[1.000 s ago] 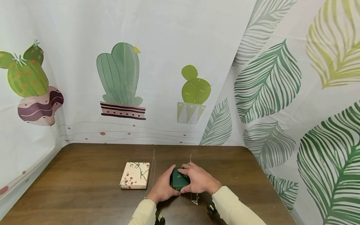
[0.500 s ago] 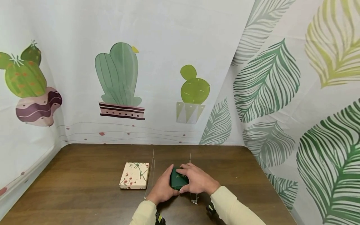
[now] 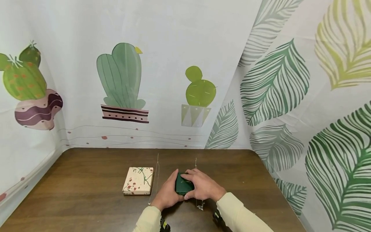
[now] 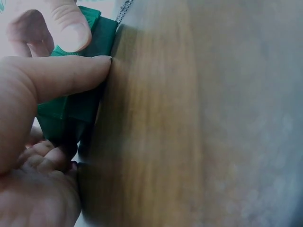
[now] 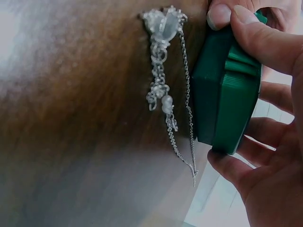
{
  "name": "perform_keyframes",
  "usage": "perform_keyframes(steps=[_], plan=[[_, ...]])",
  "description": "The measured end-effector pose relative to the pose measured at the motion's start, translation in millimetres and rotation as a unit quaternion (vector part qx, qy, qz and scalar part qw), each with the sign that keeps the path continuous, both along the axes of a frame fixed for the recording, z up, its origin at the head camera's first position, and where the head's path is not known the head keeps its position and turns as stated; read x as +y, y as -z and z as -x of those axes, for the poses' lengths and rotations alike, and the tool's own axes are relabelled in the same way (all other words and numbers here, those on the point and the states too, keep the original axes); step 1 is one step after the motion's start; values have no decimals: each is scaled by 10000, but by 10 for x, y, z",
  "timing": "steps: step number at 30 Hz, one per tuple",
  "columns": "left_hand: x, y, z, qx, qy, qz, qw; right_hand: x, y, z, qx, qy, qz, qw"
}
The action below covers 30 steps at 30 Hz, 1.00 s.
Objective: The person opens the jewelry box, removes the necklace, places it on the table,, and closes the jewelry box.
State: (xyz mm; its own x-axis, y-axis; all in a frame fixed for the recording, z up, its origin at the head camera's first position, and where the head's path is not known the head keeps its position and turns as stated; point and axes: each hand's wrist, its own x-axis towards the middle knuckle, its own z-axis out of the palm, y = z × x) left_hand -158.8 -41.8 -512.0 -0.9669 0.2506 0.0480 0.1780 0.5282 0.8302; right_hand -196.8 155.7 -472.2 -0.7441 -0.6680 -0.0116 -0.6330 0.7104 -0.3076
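In the head view a small dark green jewelry box [image 3: 183,187] with a gold mark on its top sits between both hands. My left hand [image 3: 168,194] grips its left side, fingers at the far edge and thumb at the near edge. My right hand [image 3: 205,184] holds it from the right, fingers over the top and far edge, thumb near the front. A ridged seam between lid and base shows in the right wrist view. Just beside the box lies a silver necklace [image 5: 188,90] with a clear heart-shaped pendant [image 5: 163,24], partly hidden under the right hand in the head view.
A cream box [image 3: 138,181] with red blossoms and green branches lies left on the brown wooden table [image 3: 87,180]. Between it and my left hand stretches another thin necklace [image 3: 157,175]. A cloth [image 3: 165,48] printed with cacti hangs behind the table.
Both hands keep their grip and barely move. The green box's top has tilted slightly, its gold mark now less visible. The necklaces and cream box stay put.
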Motion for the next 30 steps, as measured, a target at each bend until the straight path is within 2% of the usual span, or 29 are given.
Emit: perform_keyframes(steps=[5,14,25,30], plan=[[-15,-2,22,83,91,45,9999,-37,-32,-1,-13,29,-52,10000],[-65,-35,35,-185,251,79,9995,-106,-67,-6,5,116,-173,9998],[-134,4,65,-370,317,133,9987,-125,44,-23,68,155,-37,9998],[-143,-9,30,-316,327,105,9989,-85,36,-34,-305,162,230,9991]])
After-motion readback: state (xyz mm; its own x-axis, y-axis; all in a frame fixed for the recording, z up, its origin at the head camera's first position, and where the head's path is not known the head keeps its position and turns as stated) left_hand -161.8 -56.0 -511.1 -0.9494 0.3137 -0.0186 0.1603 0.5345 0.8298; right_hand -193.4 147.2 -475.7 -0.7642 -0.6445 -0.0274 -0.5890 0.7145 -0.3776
